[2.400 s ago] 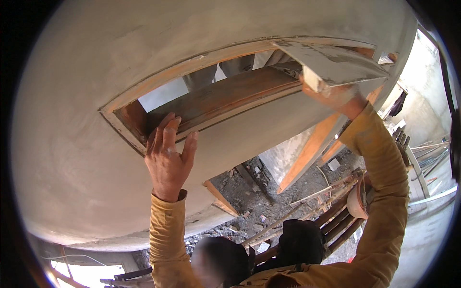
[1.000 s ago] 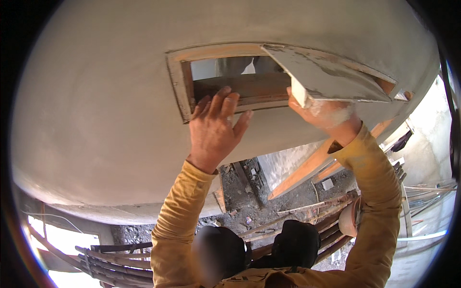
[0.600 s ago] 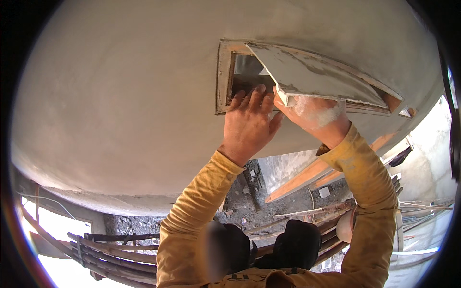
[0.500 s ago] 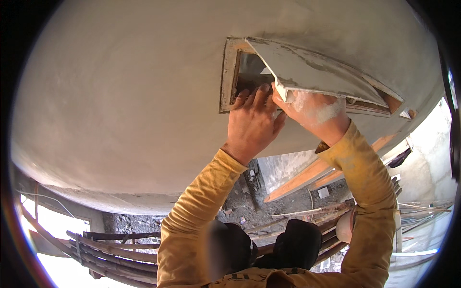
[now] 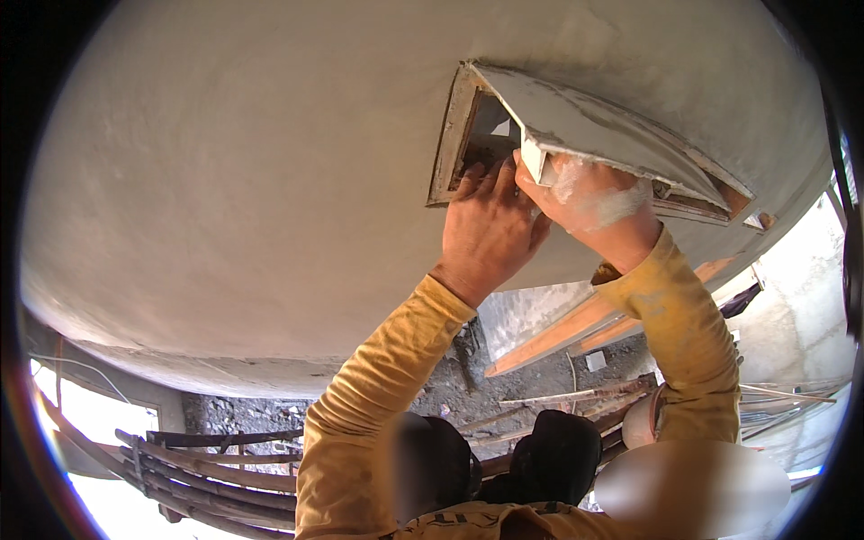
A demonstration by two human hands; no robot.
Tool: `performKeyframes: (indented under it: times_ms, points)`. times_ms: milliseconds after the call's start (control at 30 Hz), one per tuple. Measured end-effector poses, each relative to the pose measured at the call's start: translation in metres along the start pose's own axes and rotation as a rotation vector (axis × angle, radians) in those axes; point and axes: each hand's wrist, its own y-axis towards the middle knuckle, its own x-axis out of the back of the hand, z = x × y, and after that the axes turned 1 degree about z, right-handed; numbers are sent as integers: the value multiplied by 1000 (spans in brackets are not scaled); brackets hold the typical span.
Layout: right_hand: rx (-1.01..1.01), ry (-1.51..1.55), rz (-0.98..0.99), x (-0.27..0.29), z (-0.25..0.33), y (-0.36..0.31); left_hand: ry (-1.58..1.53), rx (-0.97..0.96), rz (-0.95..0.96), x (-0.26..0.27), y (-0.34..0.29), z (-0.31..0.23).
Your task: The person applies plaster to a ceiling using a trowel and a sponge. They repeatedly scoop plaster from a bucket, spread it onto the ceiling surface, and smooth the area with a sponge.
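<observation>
Smooth grey-beige plaster wall (image 5: 225, 198) fills the upper part of the view, its edges bowed by the lens; set into it, right of centre, is a narrow rectangular opening with a wooden frame (image 5: 457, 135). Tilted across that opening is a flat grey board (image 5: 612, 121), covering most of it and leaving its left end clear to see into; the board looks thin and long, its face pale grey with darker, damp-looking smears along the upper side, its near edge rough and crusted; a whitish block (image 5: 537, 164) shows beneath its left corner.

Gripping the board from below is the right hand (image 5: 598, 202), its back smeared with white paste; just beside it is the left hand (image 5: 490, 229), open, fingers bent in over the frame's lower edge; whether the two hands touch, I cannot tell.

Mustard-yellow sleeves (image 5: 369, 387) cover both forearms; beyond them, lower down, orange-brown wooden beams (image 5: 558, 328) slant past the wall's bottom edge; rubble (image 5: 472, 382) litters the dark ground; a bundle of poles (image 5: 216, 472) runs across the lower left; dark cloth (image 5: 742, 301) hangs at the right, against a lighter wall (image 5: 792, 279).
</observation>
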Motion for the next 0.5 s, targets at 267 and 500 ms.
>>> performKeyframes:
  times_ms: [267, 500]
  points:
    - [-67, 96, 72, 3, 1, -4, -10, 22, 65, 4, -1, -1]
    - [-89, 56, 84, 7, -20, -32, 19, 40, 26, 0, -8, -9]
